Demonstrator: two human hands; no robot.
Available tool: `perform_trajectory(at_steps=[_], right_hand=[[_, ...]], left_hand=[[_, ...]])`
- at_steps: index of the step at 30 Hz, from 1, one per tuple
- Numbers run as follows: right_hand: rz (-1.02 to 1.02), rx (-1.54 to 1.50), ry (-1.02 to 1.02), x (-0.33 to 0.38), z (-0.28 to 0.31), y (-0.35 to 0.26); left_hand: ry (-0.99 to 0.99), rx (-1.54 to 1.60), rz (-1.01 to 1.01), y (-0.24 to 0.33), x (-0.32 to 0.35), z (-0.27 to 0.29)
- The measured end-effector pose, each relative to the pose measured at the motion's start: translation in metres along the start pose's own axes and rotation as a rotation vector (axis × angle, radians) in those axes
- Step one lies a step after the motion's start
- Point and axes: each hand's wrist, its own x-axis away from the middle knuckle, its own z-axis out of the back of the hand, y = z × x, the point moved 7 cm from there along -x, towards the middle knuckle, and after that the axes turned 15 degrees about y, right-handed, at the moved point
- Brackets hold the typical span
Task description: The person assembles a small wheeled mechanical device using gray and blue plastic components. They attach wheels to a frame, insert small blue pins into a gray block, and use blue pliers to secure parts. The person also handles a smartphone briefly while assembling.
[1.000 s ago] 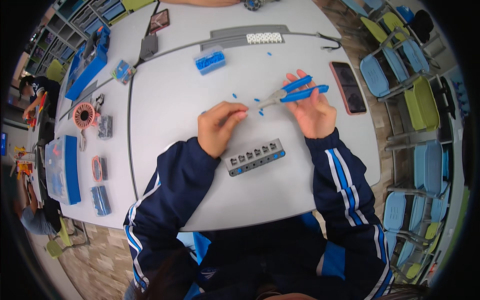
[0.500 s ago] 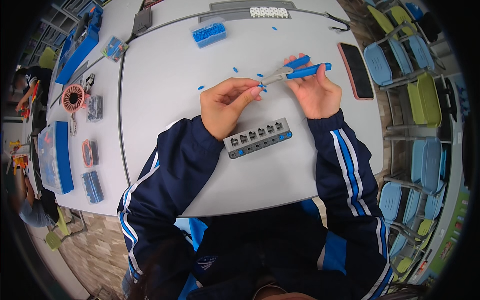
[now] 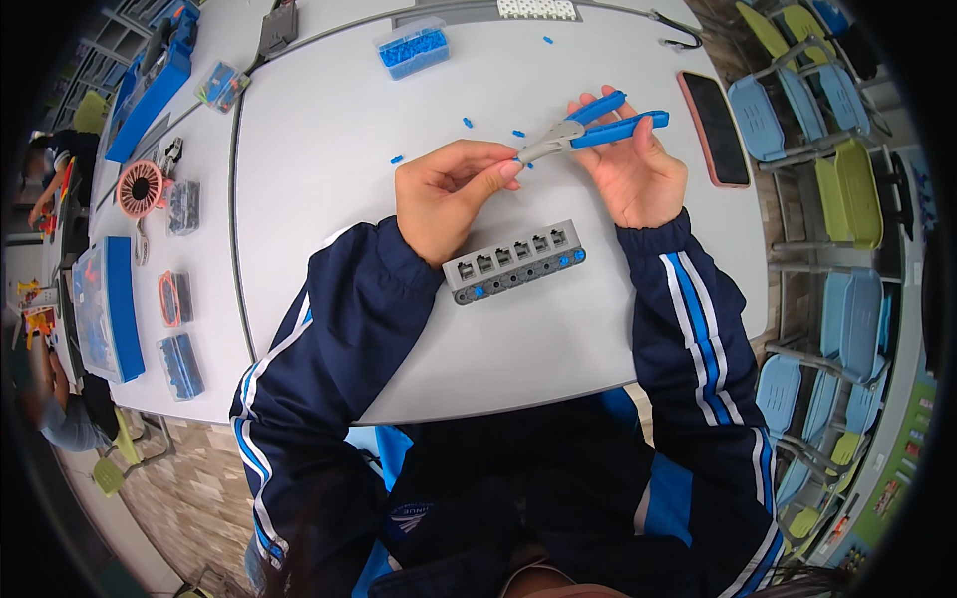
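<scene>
My right hand holds blue-handled pliers, the handles resting across the open palm with thumb and fingers around them. The pliers' grey jaws point left toward my left hand, whose thumb and forefinger pinch at the tip. A speck of blue, apparently a small peg, shows there, mostly covered by the fingers. Below the hands lies a light grey block with a row of sockets. Along its near side runs a dark grey beam with holes, with blue pegs in some of them. Several loose blue pegs lie beyond my hands.
A clear box of blue pegs stands at the far side. To the right lies a phone. On the left are a pink fan, small clear boxes and a blue-edged case. Stacked chairs line the right.
Both hands keep their grip, and the handles have spread slightly. The blue piece at the jaws shows less now. The whole view has shifted a little.
</scene>
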Motion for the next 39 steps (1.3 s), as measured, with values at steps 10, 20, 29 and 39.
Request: perform_trajectory(at_steps=[10, 20, 29, 39], right_hand=[[0.159, 0.251, 0.032, 0.006, 0.000, -0.010], [0.575, 0.241, -0.239, 0.045, -0.041, -0.073], [0.484, 0.487, -0.682, 0.104, -0.122, -0.045], [0.548, 0.705, -0.793, 0.114, -0.143, -0.031]], left_hand=[[-0.027, -0.241, -0.150, 0.003, 0.003, 0.003], [-0.135, -0.084, 0.021, 0.005, 0.009, 0.035], [-0.387, -0.275, -0.445, 0.048, 0.070, 0.038], [-0.261, -0.392, -0.541, 0.028, 0.071, 0.038]])
